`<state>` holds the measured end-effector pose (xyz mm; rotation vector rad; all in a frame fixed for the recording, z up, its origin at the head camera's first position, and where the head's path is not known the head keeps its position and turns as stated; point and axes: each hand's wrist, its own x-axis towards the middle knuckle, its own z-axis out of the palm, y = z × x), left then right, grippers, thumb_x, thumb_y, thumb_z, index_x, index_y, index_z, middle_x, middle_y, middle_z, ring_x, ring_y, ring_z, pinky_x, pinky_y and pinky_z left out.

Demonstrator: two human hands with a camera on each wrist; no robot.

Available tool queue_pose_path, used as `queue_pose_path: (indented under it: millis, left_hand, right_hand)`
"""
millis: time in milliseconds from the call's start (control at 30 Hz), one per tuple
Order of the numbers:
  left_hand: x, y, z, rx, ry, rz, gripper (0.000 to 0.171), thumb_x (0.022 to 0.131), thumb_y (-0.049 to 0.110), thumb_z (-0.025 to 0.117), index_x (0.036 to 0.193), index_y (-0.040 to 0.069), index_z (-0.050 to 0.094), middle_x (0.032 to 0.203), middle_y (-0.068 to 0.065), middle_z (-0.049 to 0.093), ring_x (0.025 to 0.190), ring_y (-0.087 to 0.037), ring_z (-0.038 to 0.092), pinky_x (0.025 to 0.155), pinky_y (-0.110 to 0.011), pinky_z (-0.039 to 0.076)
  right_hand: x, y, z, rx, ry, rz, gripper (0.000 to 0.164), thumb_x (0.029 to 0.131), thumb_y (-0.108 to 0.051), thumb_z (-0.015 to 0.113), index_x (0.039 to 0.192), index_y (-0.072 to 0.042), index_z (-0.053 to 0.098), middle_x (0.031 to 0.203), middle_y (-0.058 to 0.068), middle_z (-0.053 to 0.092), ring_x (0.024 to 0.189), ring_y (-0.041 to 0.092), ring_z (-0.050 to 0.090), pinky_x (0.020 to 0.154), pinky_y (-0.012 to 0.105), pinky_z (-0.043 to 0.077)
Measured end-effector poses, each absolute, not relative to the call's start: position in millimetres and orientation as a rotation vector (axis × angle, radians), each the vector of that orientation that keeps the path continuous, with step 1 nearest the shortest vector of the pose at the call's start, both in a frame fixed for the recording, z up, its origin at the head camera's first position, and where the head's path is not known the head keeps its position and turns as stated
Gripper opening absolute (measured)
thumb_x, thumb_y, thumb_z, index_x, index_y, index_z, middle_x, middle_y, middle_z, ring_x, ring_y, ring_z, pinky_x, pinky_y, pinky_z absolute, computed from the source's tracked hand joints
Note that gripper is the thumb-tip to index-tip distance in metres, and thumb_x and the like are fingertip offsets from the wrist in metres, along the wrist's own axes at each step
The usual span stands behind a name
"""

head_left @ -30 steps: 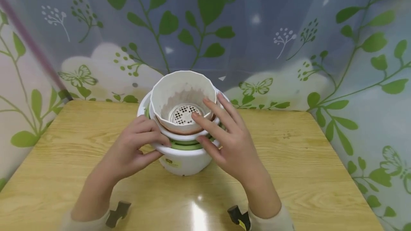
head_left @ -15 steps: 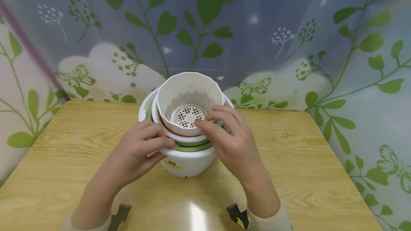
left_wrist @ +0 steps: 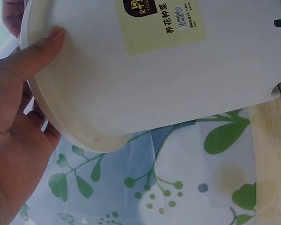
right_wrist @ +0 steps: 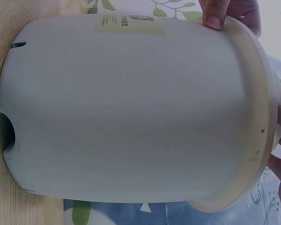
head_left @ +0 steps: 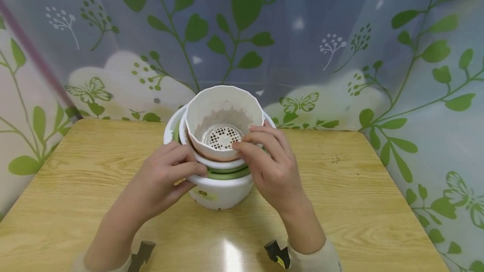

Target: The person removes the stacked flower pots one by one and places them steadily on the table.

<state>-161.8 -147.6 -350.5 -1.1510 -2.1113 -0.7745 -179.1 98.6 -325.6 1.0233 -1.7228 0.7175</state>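
Note:
A stack of nested plant pots stands upright on the table. Outermost is a large white pot [head_left: 223, 195] with a yellow label [left_wrist: 161, 23]. Inside it, in the head view, show a green pot rim [head_left: 228, 175], a smaller white rim [head_left: 223, 164] and a brownish pot [head_left: 217, 154]. The innermost white pot [head_left: 223, 104] has a mesh bottom and stained walls. My left hand [head_left: 166, 175] grips the outer pot's rim, thumb outside and fingers over the edge. My right hand [head_left: 273, 160] pinches the innermost pot's near right rim; its fingertips are partly hidden.
The wooden table [head_left: 363, 196] runs back to a leaf-printed curtain [head_left: 302, 45] close behind the pots. Dark wrist-worn pieces stick out near both sleeves, at the left [head_left: 141, 255] and at the right [head_left: 277, 253].
My right fingers, spread over the rim a second ago, have drawn together onto it. The innermost pot has shifted slightly right. My left hand keeps its grip on the outer rim.

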Motion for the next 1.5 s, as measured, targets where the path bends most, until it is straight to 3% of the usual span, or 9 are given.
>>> queue_pose_path:
  millis: [600, 1100, 1500]
  left_hand:
    - [-162.8, -148.0, -352.4, -1.141, -2.124, -0.763, 0.02, 0.073, 0.014, 0.082, 0.09, 0.018, 0.072, 0.086, 0.008, 0.058, 0.086, -0.016, 0.053, 0.079, -0.028, 0.039]
    - [-163.4, -147.1, -350.6, -1.16, -2.06, -0.75, 0.019, 0.074, 0.015, 0.08, 0.09, 0.018, 0.071, 0.09, 0.007, 0.06, 0.086, -0.017, 0.055, 0.077, -0.031, 0.041]
    - [-163.8, -146.2, -351.0, -1.156, -2.087, -0.765, 0.023, 0.072, 0.014, 0.083, 0.091, 0.02, 0.071, 0.086, 0.009, 0.057, 0.084, -0.015, 0.052, 0.078, -0.028, 0.038]
  right_hand:
    - [-173.9, 97.8, -315.9, 1.022, -1.607, 0.696, 0.009, 0.093, -0.01, 0.069, 0.088, -0.003, 0.071, 0.09, 0.01, 0.068, 0.094, 0.033, 0.064, 0.096, 0.052, 0.051]
    - [-163.6, 101.4, -303.0, 0.991, -1.451, 0.761, 0.016, 0.095, -0.005, 0.065, 0.081, 0.001, 0.065, 0.083, 0.014, 0.069, 0.092, 0.037, 0.067, 0.095, 0.044, 0.052]
    - [-164.5, 118.5, -299.9, 0.81, -1.339, 0.822, 0.026, 0.093, -0.014, 0.071, 0.077, 0.005, 0.06, 0.076, 0.018, 0.064, 0.087, 0.035, 0.066, 0.091, 0.037, 0.054]
